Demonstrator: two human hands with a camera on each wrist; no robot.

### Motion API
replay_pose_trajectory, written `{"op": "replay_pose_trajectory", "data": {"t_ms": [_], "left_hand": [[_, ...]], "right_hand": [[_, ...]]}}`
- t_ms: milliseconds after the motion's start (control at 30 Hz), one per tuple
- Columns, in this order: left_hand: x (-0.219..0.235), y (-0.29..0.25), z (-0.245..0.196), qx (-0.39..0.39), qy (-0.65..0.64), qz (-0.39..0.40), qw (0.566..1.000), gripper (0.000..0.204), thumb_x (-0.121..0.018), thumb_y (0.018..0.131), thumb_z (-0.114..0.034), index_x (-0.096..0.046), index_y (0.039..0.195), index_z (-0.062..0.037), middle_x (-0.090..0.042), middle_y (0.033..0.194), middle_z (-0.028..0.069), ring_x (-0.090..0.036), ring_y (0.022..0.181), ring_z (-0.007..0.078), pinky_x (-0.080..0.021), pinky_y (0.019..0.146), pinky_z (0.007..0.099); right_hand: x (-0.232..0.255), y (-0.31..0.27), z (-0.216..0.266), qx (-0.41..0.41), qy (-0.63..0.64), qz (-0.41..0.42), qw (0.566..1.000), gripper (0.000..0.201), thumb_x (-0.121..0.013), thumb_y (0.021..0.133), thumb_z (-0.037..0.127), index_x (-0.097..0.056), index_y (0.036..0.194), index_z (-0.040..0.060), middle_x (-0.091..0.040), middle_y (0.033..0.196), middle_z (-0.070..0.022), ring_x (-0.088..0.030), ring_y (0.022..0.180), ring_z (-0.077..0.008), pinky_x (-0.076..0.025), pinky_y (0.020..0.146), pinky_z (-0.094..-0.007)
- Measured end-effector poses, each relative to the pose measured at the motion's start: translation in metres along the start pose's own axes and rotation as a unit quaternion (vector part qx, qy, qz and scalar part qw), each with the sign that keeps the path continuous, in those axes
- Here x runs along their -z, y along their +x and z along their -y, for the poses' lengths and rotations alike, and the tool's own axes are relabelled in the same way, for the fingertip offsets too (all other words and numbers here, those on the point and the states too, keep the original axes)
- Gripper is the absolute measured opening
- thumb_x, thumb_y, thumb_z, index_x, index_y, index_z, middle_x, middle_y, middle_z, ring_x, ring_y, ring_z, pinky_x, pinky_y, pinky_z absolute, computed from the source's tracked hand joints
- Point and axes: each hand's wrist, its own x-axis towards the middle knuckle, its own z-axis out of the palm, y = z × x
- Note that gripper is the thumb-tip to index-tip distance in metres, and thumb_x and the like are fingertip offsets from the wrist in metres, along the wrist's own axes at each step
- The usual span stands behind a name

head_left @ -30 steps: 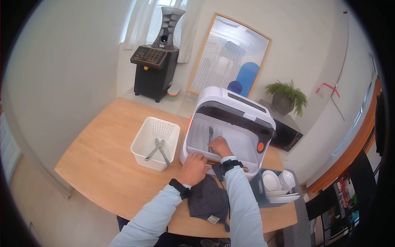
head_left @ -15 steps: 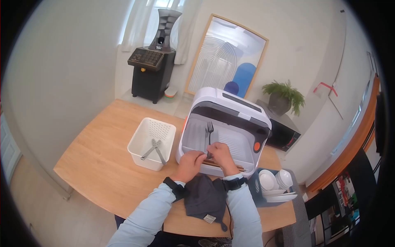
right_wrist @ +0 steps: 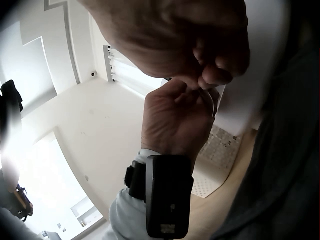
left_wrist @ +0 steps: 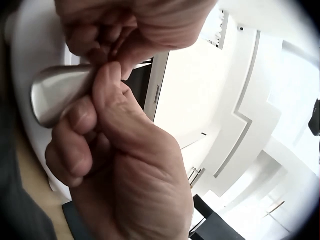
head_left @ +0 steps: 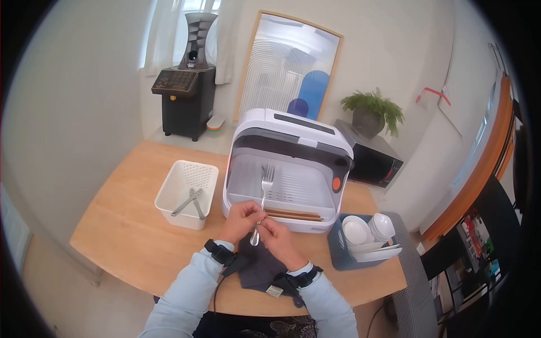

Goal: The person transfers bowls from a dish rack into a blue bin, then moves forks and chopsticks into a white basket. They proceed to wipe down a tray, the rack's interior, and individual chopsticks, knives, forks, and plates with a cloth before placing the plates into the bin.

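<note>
Both hands pinch a metal fork [head_left: 267, 179], held tines up over the front of a white dish box [head_left: 282, 226] whose tinted lid is raised. My left hand [head_left: 239, 221] has its fingertips on the middle of the handle. Just below it, my right hand [head_left: 282, 242] pinches the handle, whose rounded end sticks out beneath. In the left wrist view the shiny handle end [left_wrist: 60, 95] protrudes from between the fingers. A dark grey cloth [head_left: 256, 270] lies on the table under the hands. Brown chopsticks [head_left: 296, 214] lie in the box's front compartment.
On the wooden table [head_left: 112, 219], a white perforated basket [head_left: 197, 174] with grey metal utensils [head_left: 191, 203] stands left of the box. A blue bin [head_left: 341, 259] of white bowls and plates is at the right. Behind are a microwave [head_left: 369, 163] and a potted plant [head_left: 369, 121].
The right hand reached into the box, took hold of the fork and drew it out toward the body. The left hand moved from the box's front edge to pinch the handle too.
</note>
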Motion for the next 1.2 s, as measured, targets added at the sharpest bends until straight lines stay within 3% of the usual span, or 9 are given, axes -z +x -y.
{"op": "replay_pose_trajectory", "data": {"t_ms": [167, 333, 500, 633, 767, 900, 1000, 1100, 1200], "left_hand": [[-0.001, -0.007, -0.028, -0.055, 0.191, -0.048, 0.979, 0.009, -0.06, 0.089, -0.004, -0.057, 0.082, 0.0003, -0.061, 0.065, 0.0032, -0.056, 0.06, 0.0086, -0.044, 0.055, 0.0267], [0.016, -0.014, -0.073, -0.186, 0.436, -0.184, 0.861, 0.005, -0.057, 0.086, -0.006, -0.057, 0.086, -0.0019, -0.06, 0.067, 0.0201, -0.06, 0.065, 0.0409, -0.044, 0.056, 0.0453], [0.048, -0.049, -0.12, -0.137, 0.601, -0.217, 0.757, 0.003, -0.06, 0.077, -0.004, -0.059, 0.076, -0.001, -0.06, 0.067, 0.0202, -0.06, 0.065, 0.0399, -0.045, 0.056, 0.0468], [0.093, -0.051, -0.114, -0.063, 0.732, -0.195, 0.65, 0.005, -0.06, 0.073, -0.003, -0.061, 0.069, 0.0003, -0.061, 0.069, 0.0208, -0.061, 0.067, 0.0397, -0.046, 0.056, 0.0465], [0.108, -0.031, -0.116, -0.03, 0.782, -0.152, 0.604, 0.005, -0.062, 0.071, -0.004, -0.065, 0.071, -0.0001, -0.063, 0.071, 0.0203, -0.064, 0.07, 0.039, -0.05, 0.059, 0.0457], [0.136, -0.01, -0.093, 0.009, 0.797, -0.097, 0.596, 0.005, -0.063, 0.07, -0.002, -0.066, 0.073, 0.0009, -0.064, 0.075, 0.0211, -0.065, 0.073, 0.0393, -0.052, 0.062, 0.0459], [0.144, -0.011, -0.088, -0.02, 0.758, -0.085, 0.646, 0.007, -0.063, 0.072, -0.002, -0.066, 0.076, 0.0021, -0.064, 0.079, 0.0218, -0.064, 0.077, 0.039, -0.052, 0.067, 0.0455], [0.117, -0.017, -0.103, -0.097, 0.738, -0.121, 0.657, 0.011, -0.064, 0.074, -0.005, -0.066, 0.081, 0.0039, -0.063, 0.083, 0.022, -0.062, 0.083, 0.038, -0.051, 0.072, 0.0448], [0.068, -0.017, -0.12, -0.146, 0.653, -0.12, 0.733, 0.015, -0.066, 0.076, -0.008, -0.065, 0.084, 0.0051, -0.063, 0.084, 0.0214, -0.061, 0.085, 0.0371, -0.049, 0.075, 0.0446]], "right_hand": [[0.011, -0.005, -0.023, 0.032, -0.037, -0.064, 0.997, 0.013, -0.065, 0.088, 0.014, -0.063, 0.09, 0.0012, -0.062, 0.067, -0.0091, -0.056, 0.058, -0.0162, -0.044, 0.055, -0.0301], [0.031, -0.002, -0.027, 0.049, -0.088, -0.114, 0.988, 0.013, -0.067, 0.085, 0.013, -0.063, 0.085, 0.0006, -0.064, 0.069, -0.0146, -0.062, 0.06, -0.0254, -0.047, 0.057, -0.0345], [0.037, 0.001, -0.034, 0.086, -0.094, -0.122, 0.984, 0.011, -0.066, 0.084, 0.01, -0.062, 0.085, -0.0001, -0.064, 0.07, -0.0163, -0.062, 0.062, -0.0281, -0.047, 0.058, -0.0355], [0.037, 0.0, -0.031, 0.093, -0.097, -0.124, 0.983, 0.011, -0.066, 0.083, 0.009, -0.062, 0.084, -0.0006, -0.063, 0.07, -0.0175, -0.062, 0.063, -0.03, -0.047, 0.059, -0.0367], [0.039, 0.002, -0.035, 0.089, -0.11, -0.131, 0.981, 0.011, -0.066, 0.083, 0.01, -0.062, 0.084, -0.0007, -0.063, 0.07, -0.0181, -0.062, 0.064, -0.0315, -0.047, 0.06, -0.0374], [0.04, 0.003, -0.035, 0.07, -0.112, -0.138, 0.982, 0.012, -0.066, 0.083, 0.01, -0.062, 0.084, -0.0007, -0.063, 0.071, -0.0186, -0.063, 0.065, -0.0325, -0.047, 0.06, -0.038], [0.044, 0.002, -0.031, 0.051, -0.13, -0.13, 0.982, 0.012, -0.066, 0.083, 0.01, -0.062, 0.085, -0.0006, -0.064, 0.072, -0.0189, -0.063, 0.066, -0.0326, -0.047, 0.06, -0.0383], [0.044, 0.003, -0.035, 0.08, -0.131, -0.129, 0.98, 0.012, -0.066, 0.083, 0.011, -0.063, 0.085, -0.0002, -0.064, 0.072, -0.0189, -0.064, 0.066, -0.0322, -0.047, 0.06, -0.0382], [0.044, 0.003, -0.036, 0.072, -0.136, -0.132, 0.979, 0.012, -0.066, 0.083, 0.012, -0.063, 0.085, -0.0001, -0.064, 0.072, -0.0189, -0.064, 0.067, -0.0323, -0.047, 0.06, -0.0379]]}}
